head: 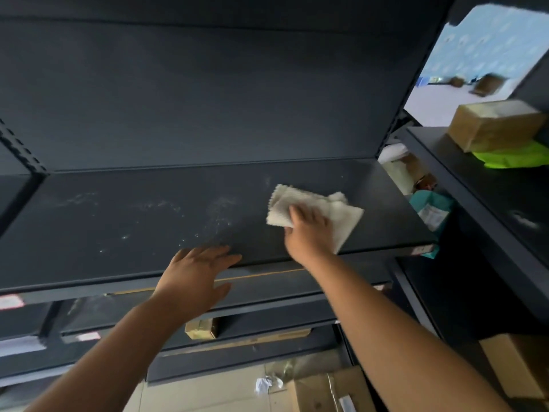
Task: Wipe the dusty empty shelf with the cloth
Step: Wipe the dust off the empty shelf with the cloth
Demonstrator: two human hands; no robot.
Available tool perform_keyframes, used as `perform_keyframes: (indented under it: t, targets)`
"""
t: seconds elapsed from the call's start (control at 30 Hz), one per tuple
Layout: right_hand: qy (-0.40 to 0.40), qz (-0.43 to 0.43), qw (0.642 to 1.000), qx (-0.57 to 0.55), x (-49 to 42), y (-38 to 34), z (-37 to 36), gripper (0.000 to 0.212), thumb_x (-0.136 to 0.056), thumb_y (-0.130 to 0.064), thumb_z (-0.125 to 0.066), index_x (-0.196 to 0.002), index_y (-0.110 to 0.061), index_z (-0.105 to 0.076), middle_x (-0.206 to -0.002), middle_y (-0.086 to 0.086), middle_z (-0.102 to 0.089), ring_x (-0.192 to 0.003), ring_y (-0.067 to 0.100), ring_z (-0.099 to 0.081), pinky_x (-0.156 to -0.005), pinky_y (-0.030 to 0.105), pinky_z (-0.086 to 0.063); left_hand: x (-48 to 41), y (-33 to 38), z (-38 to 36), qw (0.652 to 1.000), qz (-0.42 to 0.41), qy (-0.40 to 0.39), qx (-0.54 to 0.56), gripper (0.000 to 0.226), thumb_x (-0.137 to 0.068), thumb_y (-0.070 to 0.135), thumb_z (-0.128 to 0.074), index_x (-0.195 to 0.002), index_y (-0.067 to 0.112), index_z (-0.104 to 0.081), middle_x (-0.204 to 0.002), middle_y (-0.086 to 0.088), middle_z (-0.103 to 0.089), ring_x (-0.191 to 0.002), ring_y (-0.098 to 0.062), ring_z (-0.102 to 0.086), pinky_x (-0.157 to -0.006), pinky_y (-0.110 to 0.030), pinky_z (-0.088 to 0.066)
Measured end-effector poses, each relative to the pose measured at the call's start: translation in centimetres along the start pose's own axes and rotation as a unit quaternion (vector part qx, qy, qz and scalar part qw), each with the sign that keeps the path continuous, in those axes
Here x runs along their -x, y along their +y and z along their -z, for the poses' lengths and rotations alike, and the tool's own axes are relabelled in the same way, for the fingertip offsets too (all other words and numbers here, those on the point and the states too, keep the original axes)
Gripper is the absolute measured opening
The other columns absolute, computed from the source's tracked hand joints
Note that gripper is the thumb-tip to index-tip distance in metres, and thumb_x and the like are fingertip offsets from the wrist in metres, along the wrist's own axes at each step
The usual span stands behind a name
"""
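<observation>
A dark, bare shelf (148,221) stretches across the middle of the head view, with pale dust streaks over its left and centre. A whitish cloth (335,208) lies flat on the shelf's right part. My right hand (309,233) presses down on the cloth's near edge, fingers spread over it. My left hand (196,278) rests flat on the shelf's front edge, fingers apart, holding nothing.
Lower dark shelves (267,310) step out below, one bearing a small gold box (200,328). To the right stands another rack with a brown carton (493,123) and a green bag (511,157). Cardboard boxes (332,391) lie on the tiled floor.
</observation>
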State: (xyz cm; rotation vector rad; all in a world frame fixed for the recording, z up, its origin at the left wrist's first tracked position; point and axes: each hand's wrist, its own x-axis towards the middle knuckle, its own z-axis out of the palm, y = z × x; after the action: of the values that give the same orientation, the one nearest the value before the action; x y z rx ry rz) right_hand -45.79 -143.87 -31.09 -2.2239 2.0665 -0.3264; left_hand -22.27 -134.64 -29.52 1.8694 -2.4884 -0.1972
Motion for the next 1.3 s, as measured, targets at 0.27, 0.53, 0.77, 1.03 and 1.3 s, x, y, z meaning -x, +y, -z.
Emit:
perform_keyframes:
  t: [0.27,0.53,0.77,1.03,1.3]
  targets:
    - [-0.055,-0.182,0.768,-0.612,-2.2,-7.3,3.0,0.032,-0.091,-0.014,-0.048,-0.119,-0.021,-0.059,-0.095,0.000,-0.066,-0.085,0.022,-0.061,-0.073,0.031,-0.050,1.4,-0.9,-0.1,0.999,0.041,-0.012,0.010,0.054,-0.086,0.055,-0.047,-0.137,0.052,-0.030,-0.145,0.022,-0.034,-0.132,-0.007,-0.028,-0.106,-0.033,-0.025]
    - [0.162,-0.214,0.679,-0.683,-6.9,8.7,11.4,0.028,-0.094,-0.023,-0.051,-0.121,-0.018,-0.056,-0.119,0.010,-0.064,-0.095,0.022,-0.066,-0.087,0.043,-0.054,0.3,-0.9,1.8,0.997,0.047,-0.066,0.011,0.054,-0.086,0.053,-0.049,-0.136,0.056,-0.029,-0.147,0.023,-0.033,-0.133,-0.005,-0.028,-0.108,-0.033,-0.020]
    - [0.149,-0.157,0.938,-0.270,-9.8,15.1,8.0,0.037,-0.095,-0.036,-0.040,-0.126,-0.019,-0.050,-0.121,0.020,-0.060,-0.108,0.041,-0.056,-0.082,0.036,-0.038,0.5,-1.3,1.5,0.996,0.046,-0.066,0.025,0.056,-0.083,0.056,-0.047,-0.135,0.058,-0.026,-0.147,0.023,-0.031,-0.135,-0.006,-0.024,-0.107,-0.033,-0.022]
    - [0.024,-0.103,0.993,-0.052,-11.9,1.8,-1.0,0.039,-0.094,-0.037,-0.040,-0.118,-0.012,-0.057,-0.123,0.023,-0.058,-0.115,0.042,-0.051,-0.097,0.048,-0.036,1.0,-1.8,0.8,0.996,0.037,-0.061,0.049,0.064,-0.081,0.057,-0.048,-0.138,0.056,-0.019,-0.150,0.023,-0.026,-0.135,-0.008,-0.021,-0.108,-0.039,-0.023]
    - [-0.126,-0.008,0.906,-0.404,-10.2,-16.7,-1.8,0.036,-0.095,-0.027,-0.041,-0.126,-0.012,-0.054,-0.122,0.020,-0.062,-0.108,0.037,-0.058,-0.083,0.034,-0.043,1.1,-1.8,0.5,0.996,0.037,-0.036,0.067,0.065,-0.080,0.054,-0.053,-0.137,0.057,-0.022,-0.146,0.026,-0.029,-0.132,-0.002,-0.022,-0.104,-0.034,-0.025]
